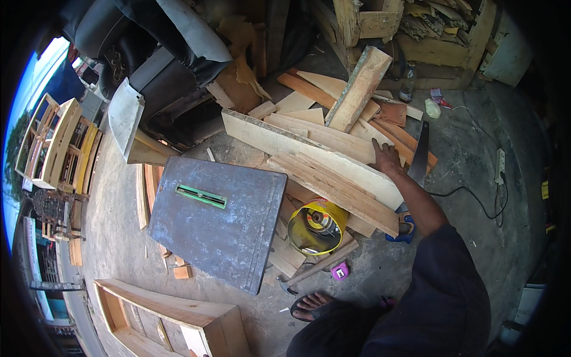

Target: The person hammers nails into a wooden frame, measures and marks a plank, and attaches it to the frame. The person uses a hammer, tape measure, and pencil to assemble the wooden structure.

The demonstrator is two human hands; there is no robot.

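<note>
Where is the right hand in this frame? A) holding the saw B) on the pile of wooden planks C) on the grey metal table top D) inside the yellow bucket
B: the right hand rests on the pile of wooden planks, apart from the grey metal table top.

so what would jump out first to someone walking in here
Probably the grey metal table top with a green slot, low in the middle. Behind it lies a heap of wooden planks, where the right hand rests on a long board. A yellow can sits below the planks.
</note>
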